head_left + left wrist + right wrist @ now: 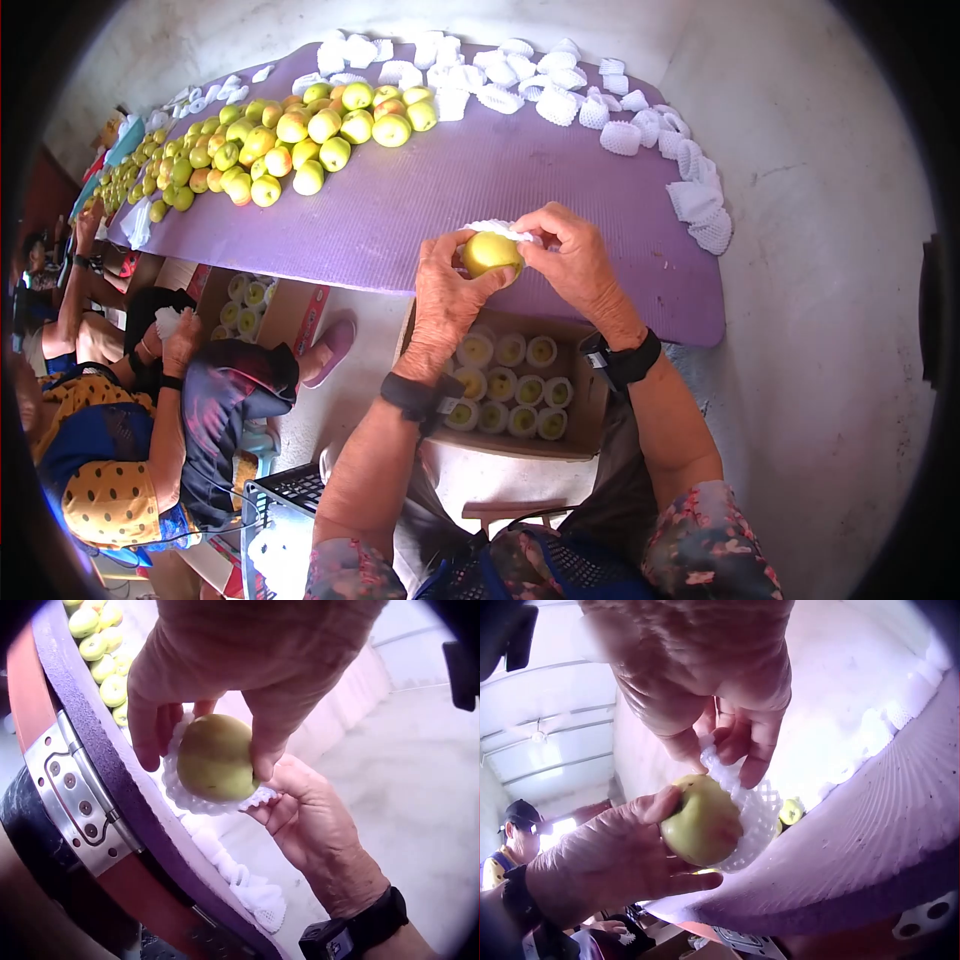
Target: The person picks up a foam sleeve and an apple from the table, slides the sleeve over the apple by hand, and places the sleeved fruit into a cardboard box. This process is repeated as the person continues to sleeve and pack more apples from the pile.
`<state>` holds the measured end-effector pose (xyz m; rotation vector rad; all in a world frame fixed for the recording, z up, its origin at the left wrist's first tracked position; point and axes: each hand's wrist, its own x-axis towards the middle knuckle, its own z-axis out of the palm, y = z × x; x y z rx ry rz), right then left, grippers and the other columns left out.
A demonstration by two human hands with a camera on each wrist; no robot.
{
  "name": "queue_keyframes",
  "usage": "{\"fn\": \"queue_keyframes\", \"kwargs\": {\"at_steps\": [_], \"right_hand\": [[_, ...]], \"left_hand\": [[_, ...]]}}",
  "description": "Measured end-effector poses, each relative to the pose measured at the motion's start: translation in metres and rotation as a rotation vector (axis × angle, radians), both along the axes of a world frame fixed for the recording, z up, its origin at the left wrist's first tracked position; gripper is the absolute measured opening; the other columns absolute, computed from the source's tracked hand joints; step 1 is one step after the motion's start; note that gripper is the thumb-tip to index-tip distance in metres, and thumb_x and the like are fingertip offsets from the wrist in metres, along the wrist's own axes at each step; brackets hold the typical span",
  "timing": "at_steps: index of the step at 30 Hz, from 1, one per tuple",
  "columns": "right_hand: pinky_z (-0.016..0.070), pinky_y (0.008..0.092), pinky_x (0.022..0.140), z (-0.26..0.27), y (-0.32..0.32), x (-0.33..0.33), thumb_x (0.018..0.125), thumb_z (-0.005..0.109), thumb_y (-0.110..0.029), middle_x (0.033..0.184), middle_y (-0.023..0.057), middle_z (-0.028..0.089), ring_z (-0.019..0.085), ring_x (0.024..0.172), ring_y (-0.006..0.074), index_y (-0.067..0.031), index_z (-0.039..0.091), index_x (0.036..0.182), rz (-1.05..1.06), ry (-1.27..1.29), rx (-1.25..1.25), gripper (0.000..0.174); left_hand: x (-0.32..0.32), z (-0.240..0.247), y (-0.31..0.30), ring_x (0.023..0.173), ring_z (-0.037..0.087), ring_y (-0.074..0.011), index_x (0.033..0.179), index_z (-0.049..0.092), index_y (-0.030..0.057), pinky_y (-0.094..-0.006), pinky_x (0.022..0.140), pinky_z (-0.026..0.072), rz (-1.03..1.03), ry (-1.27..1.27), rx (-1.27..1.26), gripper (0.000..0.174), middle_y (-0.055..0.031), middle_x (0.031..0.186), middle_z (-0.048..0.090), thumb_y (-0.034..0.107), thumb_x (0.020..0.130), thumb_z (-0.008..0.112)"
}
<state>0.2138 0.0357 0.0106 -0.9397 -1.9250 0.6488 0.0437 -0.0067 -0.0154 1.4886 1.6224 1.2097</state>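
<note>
Judging by the hands, the step is sleeving: the pear (490, 252) sits half inside a foam net (497, 228), held above the near edge of the mat (450, 190) and over the box (585, 395) of wrapped fruit. The left hand (445, 295) closes thumb and fingers round the pear, while the right hand (578, 262) curls narrow, pinching the net's rim. The next move likely calls for stretching the net over the bare half while the left grip eases.

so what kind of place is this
Probably a small fruit-packing spot: loose yellow-green fruit heaped on a purple mat, white foam nets piled beside them, and a cardboard box of netted fruit below its edge.
</note>
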Motion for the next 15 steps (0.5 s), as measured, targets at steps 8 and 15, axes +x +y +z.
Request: {"fn": "queue_keyframes", "kwargs": {"at_steps": [8, 15], "right_hand": [[0.0501, 0.0342, 0.064, -0.013, 0.002, -0.002, 0.077, 0.064, -0.003, 0.084, 0.0128, 0.061, 0.061, 0.071, 0.0234, 0.0007, 0.061, 0.091, -0.079, -0.016, 0.006, 0.015], [0.0542, 0.0312, 0.066, -0.012, 0.0, -0.007, 0.08, 0.067, -0.009, 0.096, 0.0133, 0.06, 0.063, 0.085, 0.021, -0.001, 0.053, 0.105, 0.068, 0.153, -0.412, 0.03]], "left_hand": [[-0.007, -0.012, 0.009, 0.096, 0.058, -0.0235, 0.116, 0.06, 0.0, -0.0347, 0.082, 0.0517, -0.026, -0.153, -0.029, 0.058, -0.0157, 0.111, 0.052, 0.024, 0.069, 0.083], [-0.007, -0.017, 0.01, 0.092, 0.057, -0.0189, 0.114, 0.062, -0.002, -0.0312, 0.078, 0.051, 0.022, -0.3, -0.028, 0.055, -0.0128, 0.105, 0.054, 0.027, 0.071, 0.082]]}}
